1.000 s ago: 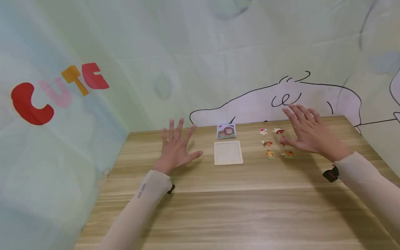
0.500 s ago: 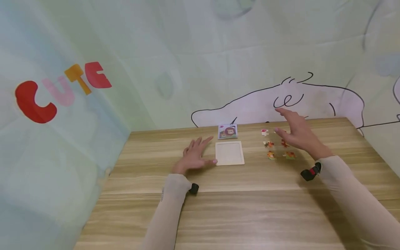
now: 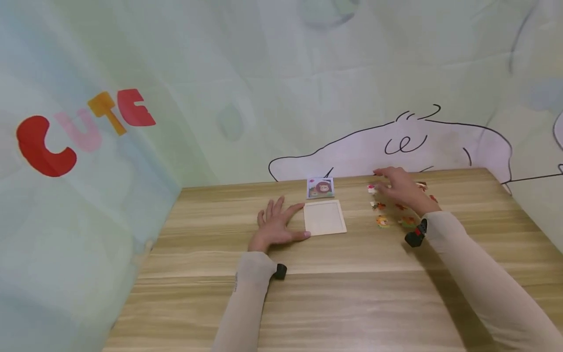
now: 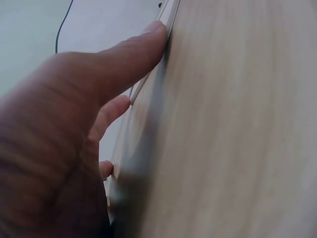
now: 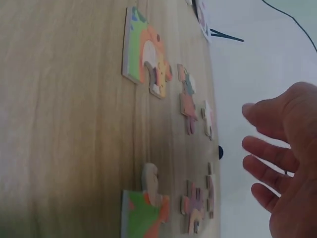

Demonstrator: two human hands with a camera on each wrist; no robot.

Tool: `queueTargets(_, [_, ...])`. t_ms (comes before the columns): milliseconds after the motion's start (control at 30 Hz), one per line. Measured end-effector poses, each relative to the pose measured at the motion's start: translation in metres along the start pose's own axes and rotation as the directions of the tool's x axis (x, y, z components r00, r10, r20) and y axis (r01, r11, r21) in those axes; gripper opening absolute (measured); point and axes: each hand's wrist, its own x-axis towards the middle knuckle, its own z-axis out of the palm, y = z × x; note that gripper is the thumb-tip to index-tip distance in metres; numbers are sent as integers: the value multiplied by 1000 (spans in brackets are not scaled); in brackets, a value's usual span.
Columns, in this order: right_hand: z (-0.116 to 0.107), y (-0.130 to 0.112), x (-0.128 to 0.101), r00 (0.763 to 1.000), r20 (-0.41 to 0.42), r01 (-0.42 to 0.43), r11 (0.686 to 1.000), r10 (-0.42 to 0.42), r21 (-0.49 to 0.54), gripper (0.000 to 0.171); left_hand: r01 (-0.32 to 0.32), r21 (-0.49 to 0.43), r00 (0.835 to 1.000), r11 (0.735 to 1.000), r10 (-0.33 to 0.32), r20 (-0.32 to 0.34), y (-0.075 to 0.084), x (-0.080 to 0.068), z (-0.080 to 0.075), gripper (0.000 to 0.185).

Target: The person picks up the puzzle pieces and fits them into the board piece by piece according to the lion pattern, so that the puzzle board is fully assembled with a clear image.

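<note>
A square, pale wooden puzzle tray (image 3: 325, 218) lies on the table. My left hand (image 3: 276, 227) holds its left side, the thumb at the near corner and the index finger at the far one; the other fingers spread away. The left wrist view shows the thumb (image 4: 133, 59) along the tray's edge. My right hand (image 3: 405, 189) hovers over several small jigsaw pieces, thumb and fingers apart with nothing between them. Closest to its fingertips is a white piece with a pink patch (image 3: 371, 187). In the right wrist view an orange and green piece (image 5: 138, 54) lies flat.
Behind the tray is a square picture card of a lion (image 3: 320, 187). An orange piece (image 3: 381, 222) and a green-bottomed piece (image 3: 407, 222) form the nearest row. A printed cloth (image 3: 246, 88) rises along the table's back edge.
My left hand has moved right from beside the tray to its left edge, and the tray has turned slightly. My right hand has come left and down over the far jigsaw pieces.
</note>
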Motion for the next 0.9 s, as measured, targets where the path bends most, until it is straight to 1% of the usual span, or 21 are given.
queueTargets(67, [3,2,3,1000,16,4,998,-3,-56,42,1,0,1000,1000,-1,-3,1,0,1,92])
queueTargets(167, [8,3,7,999,51,-6,992,13,-128,39,5,6,1000,1000,-5,-5,2,0,1,91])
queueTargets(233, [11,5,9,998,66,1,988,9,-156,36,10,11,1000,1000,-10,0,1,1,1,91])
queueTargets(300, [13,6,10,998,70,13,986,-2,-164,33,11,13,1000,1000,-12,4,1,1,1,92])
queueTargets(467, [16,7,9,999,39,42,986,-36,-159,29,3,17,1000,1000,-3,4,2,-1,-1,92])
queueTargets(600, [16,5,10,999,40,3,992,2,-128,32,2,13,1000,1000,-2,7,2,-1,-1,92])
queueTargets(700, [16,3,10,998,32,-48,997,50,-68,32,5,10,1000,1000,-5,12,2,0,0,92])
queueTargets(900, [18,-8,6,994,-31,-105,993,106,52,21,6,10,1000,1000,-6,7,0,2,2,92])
